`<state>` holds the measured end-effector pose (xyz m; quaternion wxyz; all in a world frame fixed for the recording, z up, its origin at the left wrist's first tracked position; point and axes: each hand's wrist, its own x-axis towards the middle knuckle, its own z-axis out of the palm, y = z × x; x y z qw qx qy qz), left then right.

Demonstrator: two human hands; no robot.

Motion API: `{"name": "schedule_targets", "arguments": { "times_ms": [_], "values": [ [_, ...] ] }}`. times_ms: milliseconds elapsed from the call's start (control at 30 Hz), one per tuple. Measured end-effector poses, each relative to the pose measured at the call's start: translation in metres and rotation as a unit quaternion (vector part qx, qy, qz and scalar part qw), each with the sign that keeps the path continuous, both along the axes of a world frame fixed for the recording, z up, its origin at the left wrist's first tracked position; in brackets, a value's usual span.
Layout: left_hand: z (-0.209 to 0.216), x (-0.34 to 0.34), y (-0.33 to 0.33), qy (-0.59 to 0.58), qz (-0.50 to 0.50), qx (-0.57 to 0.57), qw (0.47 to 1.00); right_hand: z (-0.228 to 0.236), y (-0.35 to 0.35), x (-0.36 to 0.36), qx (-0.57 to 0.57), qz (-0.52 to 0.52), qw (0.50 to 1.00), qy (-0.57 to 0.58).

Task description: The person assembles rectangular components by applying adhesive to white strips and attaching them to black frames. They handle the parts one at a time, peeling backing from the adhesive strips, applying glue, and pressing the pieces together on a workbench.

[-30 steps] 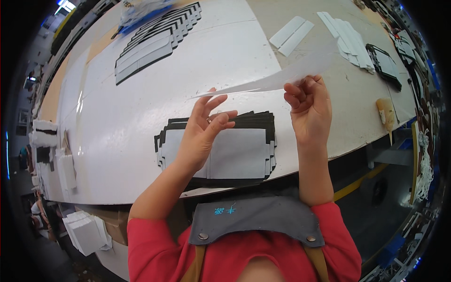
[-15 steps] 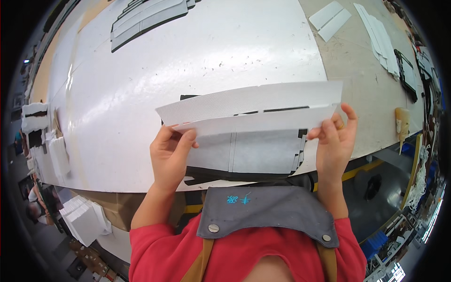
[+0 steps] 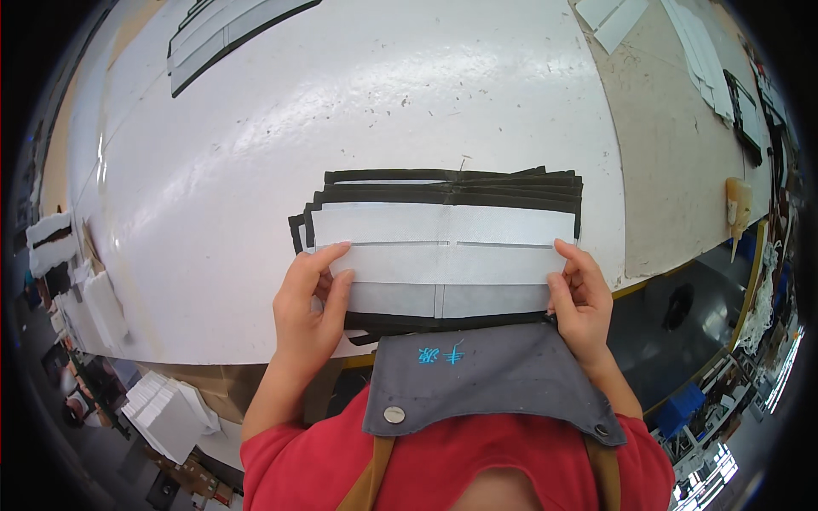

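Note:
A white slotted sheet (image 3: 388, 264), with a long slit across its width, lies over a stack of pale grey panels with black edging (image 3: 520, 198). My left hand (image 3: 308, 294) is at the sheet's left end, its index finger and thumb on the edge and the other fingers curled underneath. At the right end my right hand (image 3: 581, 294) holds the edge the same way, fingers bent. A grey panel with a vertical centre seam (image 3: 392, 300) shows below the sheet's near edge. The stack rests close to the table's front edge, against my grey apron (image 3: 494, 379).
Another stack of black-edged panels (image 3: 243, 30) lies at the far left of the white table (image 3: 213, 187). White strips (image 3: 699, 60) and a yellowish bottle with a nozzle (image 3: 738, 204) are on the right. Folded white pieces (image 3: 166, 413) are stacked lower left.
Both hands have lowered the white sheet from a raised, bent position to flat on the stack. The hands have come closer together, and my right fingers have closed in on the edge.

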<state>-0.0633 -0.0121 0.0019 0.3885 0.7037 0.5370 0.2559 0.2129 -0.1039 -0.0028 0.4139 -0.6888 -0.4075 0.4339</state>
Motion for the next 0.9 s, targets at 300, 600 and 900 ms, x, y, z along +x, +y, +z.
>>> {"name": "schedule_targets", "arguments": {
  "times_ms": [300,600,900],
  "values": [
    [0.002,-0.001,0.007,0.032,-0.025,-0.026,0.999,0.003,0.007,-0.001,-0.004,0.027,0.995,-0.094],
    [0.006,-0.002,0.009,0.052,-0.012,-0.043,0.998,0.005,0.008,-0.001,0.008,0.06,0.987,-0.15],
    [0.009,0.001,0.013,0.107,-0.041,-0.002,0.993,0.01,0.013,-0.002,0.02,0.071,0.986,-0.153]
  ]
}}
